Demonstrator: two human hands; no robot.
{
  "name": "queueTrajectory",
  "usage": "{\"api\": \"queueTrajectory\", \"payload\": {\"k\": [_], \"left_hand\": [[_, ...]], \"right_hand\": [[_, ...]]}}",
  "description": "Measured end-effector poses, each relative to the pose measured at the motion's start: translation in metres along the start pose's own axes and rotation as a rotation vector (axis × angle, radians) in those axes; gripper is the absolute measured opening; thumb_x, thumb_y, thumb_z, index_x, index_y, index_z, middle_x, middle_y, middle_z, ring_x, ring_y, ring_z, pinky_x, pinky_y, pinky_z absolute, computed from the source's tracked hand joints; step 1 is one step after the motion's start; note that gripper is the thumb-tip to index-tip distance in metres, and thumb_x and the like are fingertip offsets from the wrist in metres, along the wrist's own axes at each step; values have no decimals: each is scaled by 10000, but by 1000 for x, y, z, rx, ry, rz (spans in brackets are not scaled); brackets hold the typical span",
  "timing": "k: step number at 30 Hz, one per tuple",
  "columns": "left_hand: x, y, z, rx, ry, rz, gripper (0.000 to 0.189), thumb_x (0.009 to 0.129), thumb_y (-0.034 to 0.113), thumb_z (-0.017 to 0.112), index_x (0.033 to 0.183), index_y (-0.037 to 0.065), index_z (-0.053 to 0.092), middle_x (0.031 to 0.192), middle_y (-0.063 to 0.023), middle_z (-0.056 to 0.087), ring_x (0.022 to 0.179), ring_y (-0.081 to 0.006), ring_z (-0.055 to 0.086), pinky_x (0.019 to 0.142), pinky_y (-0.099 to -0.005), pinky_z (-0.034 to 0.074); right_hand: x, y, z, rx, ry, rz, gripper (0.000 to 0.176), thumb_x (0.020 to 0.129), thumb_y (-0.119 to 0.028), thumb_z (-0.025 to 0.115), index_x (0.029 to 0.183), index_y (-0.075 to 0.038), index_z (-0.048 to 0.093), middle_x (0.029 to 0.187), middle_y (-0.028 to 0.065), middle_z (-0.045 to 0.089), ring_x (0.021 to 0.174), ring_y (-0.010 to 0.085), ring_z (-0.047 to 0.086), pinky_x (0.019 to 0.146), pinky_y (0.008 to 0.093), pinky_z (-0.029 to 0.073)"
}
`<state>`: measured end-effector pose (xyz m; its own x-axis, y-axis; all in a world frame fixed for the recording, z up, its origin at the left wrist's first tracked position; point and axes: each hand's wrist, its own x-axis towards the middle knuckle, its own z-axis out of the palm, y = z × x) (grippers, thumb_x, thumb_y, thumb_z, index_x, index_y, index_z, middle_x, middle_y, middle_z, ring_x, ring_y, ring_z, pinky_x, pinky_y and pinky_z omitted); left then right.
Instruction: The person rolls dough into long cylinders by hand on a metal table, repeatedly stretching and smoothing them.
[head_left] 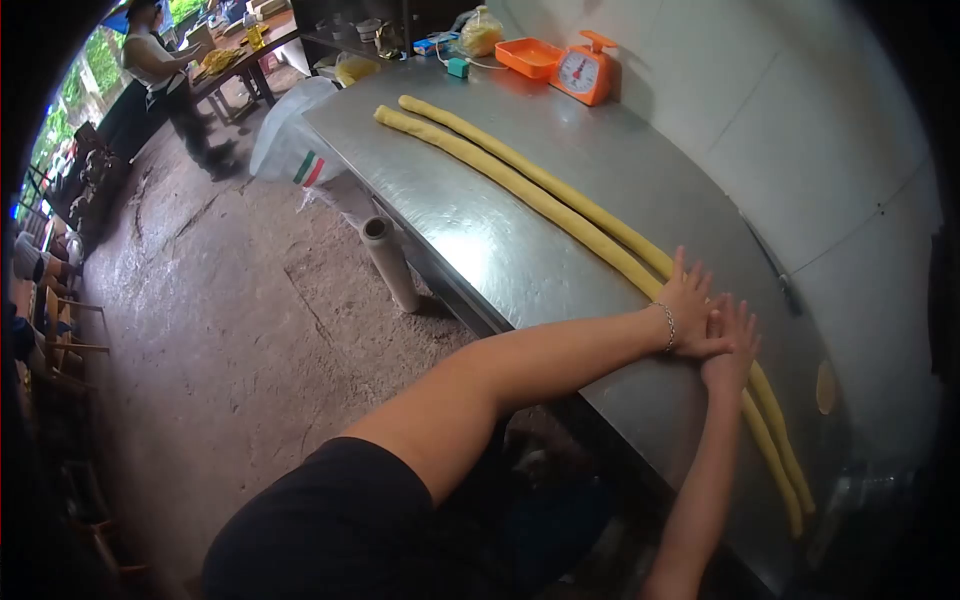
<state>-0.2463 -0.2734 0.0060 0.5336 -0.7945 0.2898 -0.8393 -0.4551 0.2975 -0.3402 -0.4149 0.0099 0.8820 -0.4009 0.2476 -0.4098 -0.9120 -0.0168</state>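
Observation:
Two long yellow dough ropes [545, 192] lie side by side along a metal table [420, 200]. My left hand [690, 312], with a chain bracelet at the wrist, is laid palm down over the ropes, its fingers outstretched. Just beside it, my right hand [733, 350] also presses flat on the dough with fingers extended. The thumbs meet or overlap between the hands. Beneath the palms, a stretch of dough is hidden, and the rope ends [795, 505] come out below toward the table's near right end.
At the far end of the table stand an orange scale [584, 72], an orange tray [530, 57] and a bag [481, 35]. A long thin tool [770, 258] lies along the wall. A plastic-film roll [388, 262] stands beside the table. Another person [165, 75] works at a distant table.

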Motion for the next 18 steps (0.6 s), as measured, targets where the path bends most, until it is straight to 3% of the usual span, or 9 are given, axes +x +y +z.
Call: {"api": "queueTrajectory", "payload": {"k": [13, 18], "left_hand": [[-58, 12, -6, 1, 123, 85, 1058, 963, 897, 218, 1700, 152, 362, 1720, -259, 346, 1635, -458, 210, 1289, -700, -24], [-82, 19, -13, 44, 101, 107, 1061, 960, 904, 222, 1695, 155, 374, 1725, -257, 339, 1635, -457, 212, 1291, -698, 2]], "right_hand": [[-51, -6, 5, -45, 164, -83, 701, 1118, -616, 394, 1659, -174, 446, 1725, 184, 378, 1601, 420, 318, 1310, 593, 179], [-76, -12, 4, 0, 230, -115, 694, 1110, -596, 441, 1608, -119, 517, 1658, 206, 476, 1572, 439, 363, 1295, 591, 207]]}}
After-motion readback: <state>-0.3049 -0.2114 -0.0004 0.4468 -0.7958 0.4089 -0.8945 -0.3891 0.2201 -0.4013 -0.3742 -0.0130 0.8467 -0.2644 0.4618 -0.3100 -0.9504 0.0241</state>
